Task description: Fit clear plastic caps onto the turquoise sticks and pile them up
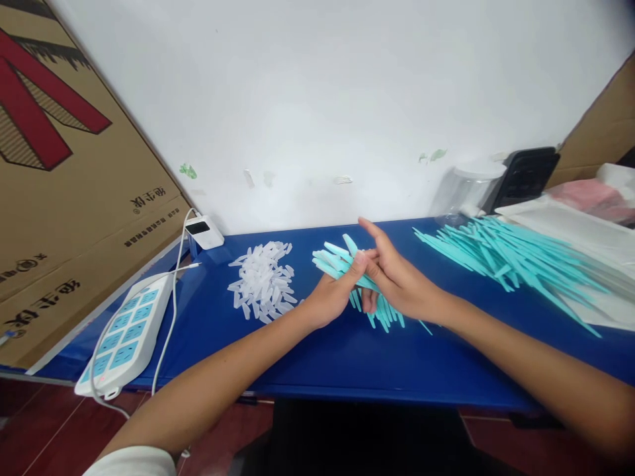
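My left hand (335,297) is closed around a bundle of slim turquoise plastic sticks (333,260) above the middle of the blue table. Their broader, rounded ends fan out up and to the left. From the right, my right hand (404,281) meets the left, its thumb and curled fingers against the same bundle and its index finger stretched out. Beneath both hands lie more turquoise sticks (384,314), partly hidden. To the left is a heap of small translucent white plastic caps or sleeves (265,281). A large pile of long turquoise sticks (506,251) spreads at the right.
A white power strip (133,337) with a cable and a small white device with a dark screen (204,231) stand at the left by a cardboard box (89,198). A clear jar (469,192), black stand (526,172) and plastic bags (595,198) are at the back right.
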The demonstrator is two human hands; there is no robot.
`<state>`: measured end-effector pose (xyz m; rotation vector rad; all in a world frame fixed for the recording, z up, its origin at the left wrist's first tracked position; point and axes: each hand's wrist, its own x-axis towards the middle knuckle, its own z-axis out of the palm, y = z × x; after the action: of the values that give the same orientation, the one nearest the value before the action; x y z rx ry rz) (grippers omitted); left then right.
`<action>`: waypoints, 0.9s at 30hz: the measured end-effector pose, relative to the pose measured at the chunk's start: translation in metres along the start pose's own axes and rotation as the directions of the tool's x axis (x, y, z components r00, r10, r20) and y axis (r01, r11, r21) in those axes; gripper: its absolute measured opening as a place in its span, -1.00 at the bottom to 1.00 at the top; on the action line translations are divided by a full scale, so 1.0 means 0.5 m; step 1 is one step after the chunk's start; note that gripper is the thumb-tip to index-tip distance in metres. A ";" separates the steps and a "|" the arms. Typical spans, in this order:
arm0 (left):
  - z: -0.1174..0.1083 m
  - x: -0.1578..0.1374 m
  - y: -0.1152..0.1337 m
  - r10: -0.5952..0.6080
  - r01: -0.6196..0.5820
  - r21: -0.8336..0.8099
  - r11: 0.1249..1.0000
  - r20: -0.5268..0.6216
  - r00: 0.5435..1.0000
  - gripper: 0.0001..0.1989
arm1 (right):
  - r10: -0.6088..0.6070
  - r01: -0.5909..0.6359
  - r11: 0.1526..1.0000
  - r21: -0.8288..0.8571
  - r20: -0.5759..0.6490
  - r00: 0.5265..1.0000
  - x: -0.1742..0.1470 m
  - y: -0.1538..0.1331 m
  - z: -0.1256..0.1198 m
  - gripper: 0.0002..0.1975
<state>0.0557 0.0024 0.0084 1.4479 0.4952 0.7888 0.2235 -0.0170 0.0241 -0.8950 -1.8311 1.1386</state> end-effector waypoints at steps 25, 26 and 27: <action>-0.067 0.017 0.024 0.001 -0.052 -0.108 0.993 -0.426 0.905 -0.50 | -0.078 0.031 0.994 -0.109 -0.461 0.884 0.022 0.009 -0.085 -0.34; -0.065 0.016 0.025 0.008 -0.048 -0.086 0.995 -0.408 0.913 -0.49 | -0.080 0.037 0.995 -0.097 -0.483 0.872 0.023 0.008 -0.089 -0.35; -0.063 0.016 0.025 0.015 -0.044 -0.064 0.997 -0.391 0.920 -0.48 | -0.083 0.042 0.995 -0.091 -0.507 0.858 0.024 0.007 -0.093 -0.37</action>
<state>0.0357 0.0288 0.0192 1.2349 0.7417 1.1184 0.2599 0.0117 0.0374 -1.0558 -1.4548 0.7002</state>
